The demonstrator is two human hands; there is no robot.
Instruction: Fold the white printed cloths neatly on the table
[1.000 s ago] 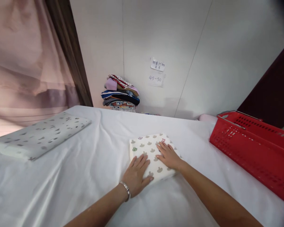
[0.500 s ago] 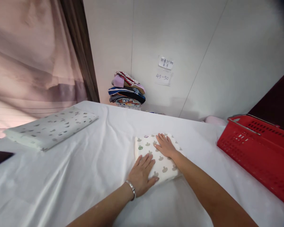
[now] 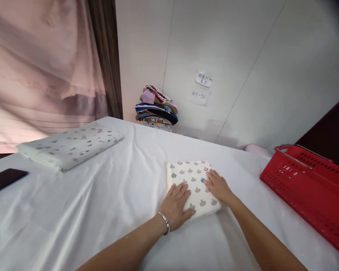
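A folded white cloth (image 3: 196, 190) with a mushroom print, mostly grey with a few coloured ones, lies flat before me. My left hand (image 3: 175, 206), with a silver bracelet at the wrist, rests on its near left corner, fingers stretched out. On the right edge of the cloth lies my right hand (image 3: 219, 187), its fingers extended over the print. Neither hand grips the fabric. Farther left on the table is a larger folded white cloth (image 3: 73, 145) with dark leaf-like marks, untouched.
A white sheet (image 3: 101, 210) with wrinkles covers the table. A red plastic basket (image 3: 307, 188) with metal handles stands at the right. A dark flat object (image 3: 5, 180) lies at the left edge. Behind the table are stacked folded fabrics (image 3: 157, 107) and a pink curtain (image 3: 39, 75).
My right hand has slid from the upper middle of the cloth to its right edge, uncovering coloured mushrooms. My left hand stays on the near left corner. The view has shifted slightly.
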